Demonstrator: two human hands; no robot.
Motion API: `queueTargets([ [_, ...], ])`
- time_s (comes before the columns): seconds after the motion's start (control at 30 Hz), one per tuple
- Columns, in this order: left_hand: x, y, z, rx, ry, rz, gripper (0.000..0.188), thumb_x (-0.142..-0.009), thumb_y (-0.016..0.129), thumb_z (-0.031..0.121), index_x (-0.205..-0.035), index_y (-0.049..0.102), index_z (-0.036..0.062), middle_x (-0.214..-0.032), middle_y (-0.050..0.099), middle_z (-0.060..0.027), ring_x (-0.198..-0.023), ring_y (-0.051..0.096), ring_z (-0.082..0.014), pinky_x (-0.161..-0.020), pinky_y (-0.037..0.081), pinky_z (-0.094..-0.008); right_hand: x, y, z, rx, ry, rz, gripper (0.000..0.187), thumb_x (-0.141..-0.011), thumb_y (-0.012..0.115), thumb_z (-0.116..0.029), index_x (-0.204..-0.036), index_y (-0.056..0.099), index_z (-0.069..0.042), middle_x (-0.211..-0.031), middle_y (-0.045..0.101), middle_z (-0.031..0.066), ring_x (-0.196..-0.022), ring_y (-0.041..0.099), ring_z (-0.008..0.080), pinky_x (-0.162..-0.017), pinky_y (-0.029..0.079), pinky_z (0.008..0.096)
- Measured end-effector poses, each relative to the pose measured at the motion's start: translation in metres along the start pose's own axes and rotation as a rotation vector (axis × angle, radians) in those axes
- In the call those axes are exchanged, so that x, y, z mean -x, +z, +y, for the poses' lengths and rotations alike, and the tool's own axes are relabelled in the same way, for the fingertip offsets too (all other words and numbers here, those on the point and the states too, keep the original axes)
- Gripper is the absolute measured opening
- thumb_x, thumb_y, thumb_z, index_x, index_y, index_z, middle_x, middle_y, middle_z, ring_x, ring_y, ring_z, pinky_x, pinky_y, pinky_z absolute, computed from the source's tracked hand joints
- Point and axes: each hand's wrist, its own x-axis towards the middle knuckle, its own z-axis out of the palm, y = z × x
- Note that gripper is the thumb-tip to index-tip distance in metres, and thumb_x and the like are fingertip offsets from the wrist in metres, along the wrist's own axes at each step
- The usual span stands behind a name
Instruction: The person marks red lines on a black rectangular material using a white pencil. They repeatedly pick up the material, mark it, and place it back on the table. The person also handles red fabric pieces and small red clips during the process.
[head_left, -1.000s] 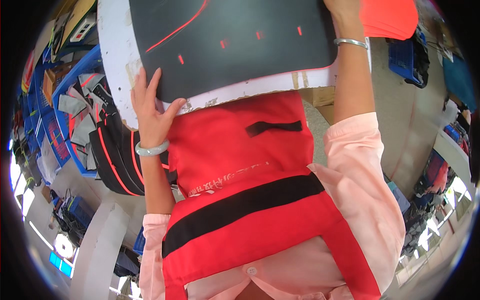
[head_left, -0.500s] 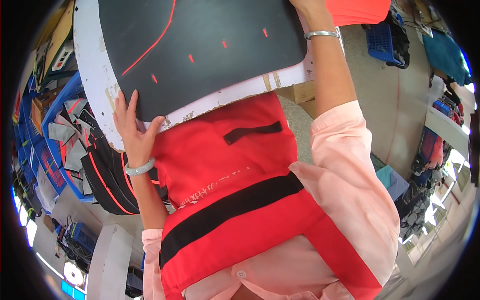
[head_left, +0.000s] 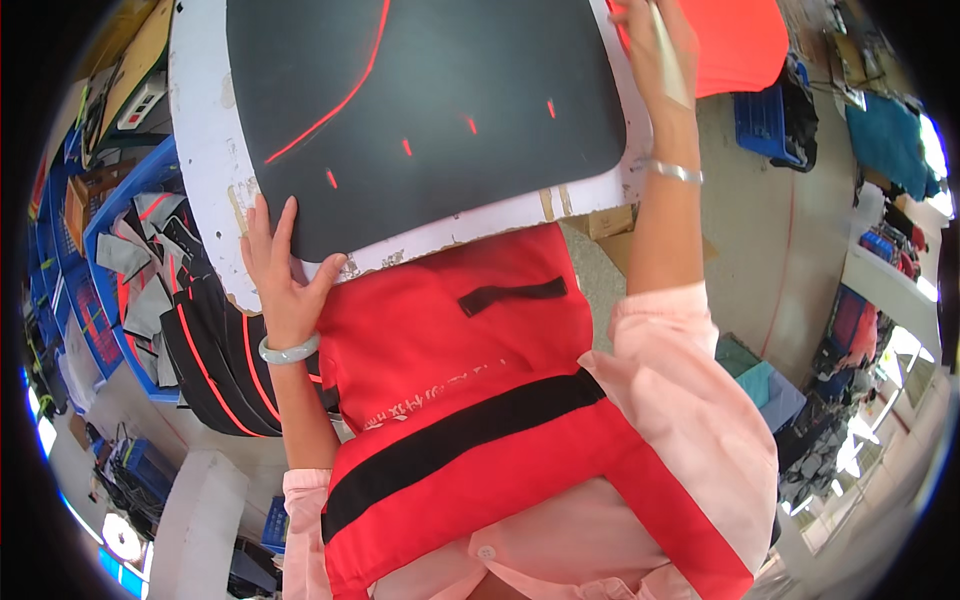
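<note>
A dark grey fabric panel (head_left: pixel 450 70) lies flat on a white board (head_left: pixel 400 244) with chipped edges. It bears a curved red line and several short red marks. My left hand (head_left: pixel 285 270) rests with fingers spread at the panel's near left corner and the board's edge. By the board's right side, my right hand (head_left: pixel 668 55) has bent fingers beside a bright orange-red piece (head_left: pixel 740 45). A pale tapered thing (head_left: pixel 672 62) lies along this hand and seems gripped in it; I cannot make out its kind. The fingertips are partly blurred.
At the left stands a blue bin (head_left: pixel 108 250) of grey and black cut pieces, with black red-edged pieces (head_left: pixel 215 365) next to it. A blue basket (head_left: pixel 762 125) is at the far right. Cardboard (head_left: pixel 612 225) shows under the board. My red apron (head_left: pixel 440 345) hangs near the board's edge.
My right hand has come from the panel's far right edge to the orange-red piece, and the pale thing now shows. The board and panel appear lower in view. My left hand stays at the corner.
</note>
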Motion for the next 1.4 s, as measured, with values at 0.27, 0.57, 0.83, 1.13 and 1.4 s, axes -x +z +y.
queueTargets([
  [0.27,0.001,0.005,0.003,-0.080,0.001,0.039,0.080,-0.075,0.073,0.050,-0.139,0.049,0.0102,-0.152,0.032,-0.0191,-0.142,0.026,-0.0391,-0.113,0.014,-0.0546,0.095,0.000,-0.007,-0.323,0.340,-0.194,0.025,-0.097,0.058,-0.022,-0.081,0.060,-0.003,-0.063,0.054,-0.0017,-0.056,0.046,0.0041,-0.050,0.036,0.0211],
  [0.57,0.001,0.008,0.001,-0.089,0.010,0.054,0.083,-0.074,0.073,0.055,-0.137,0.051,0.0076,-0.151,0.037,-0.0150,-0.142,0.027,-0.0374,-0.113,0.014,-0.0541,0.090,0.014,-0.006,-0.036,0.255,-0.162,0.027,-0.097,0.058,-0.021,-0.077,0.054,-0.003,-0.058,0.052,0.0008,-0.051,0.042,0.0068,-0.048,0.035,0.0239],
  [0.83,0.001,0.007,0.001,-0.067,0.000,0.058,0.079,-0.074,0.074,0.052,-0.136,0.052,0.0071,-0.150,0.039,-0.0136,-0.142,0.028,-0.0374,-0.113,0.014,-0.0541,0.092,0.013,-0.001,-0.024,0.189,-0.150,0.024,-0.098,0.054,-0.017,-0.078,0.055,-0.004,-0.059,0.052,0.0000,-0.052,0.044,0.0063,-0.048,0.036,0.0250],
  [1.13,0.001,0.004,0.002,-0.078,-0.006,0.041,0.081,-0.074,0.075,0.050,-0.137,0.051,0.0059,-0.151,0.038,-0.0141,-0.143,0.026,-0.0347,-0.115,0.014,-0.0494,0.112,0.069,-0.033,-0.173,0.027,-0.272,0.020,-0.096,0.056,-0.014,-0.080,0.057,-0.002,-0.065,0.059,0.0041,-0.053,0.050,0.0092,-0.050,0.041,0.0252],
  [1.4,0.002,0.007,0.000,-0.038,-0.026,0.097,0.079,-0.068,0.080,0.045,-0.135,0.055,0.0105,-0.151,0.036,-0.0171,-0.142,0.028,-0.0378,-0.114,0.017,-0.0514,0.108,0.072,-0.035,0.052,-0.075,-0.213,0.020,-0.094,0.057,-0.010,-0.076,0.055,-0.003,-0.060,0.058,0.0057,-0.047,0.050,0.0135,-0.046,0.040,0.0274],
])
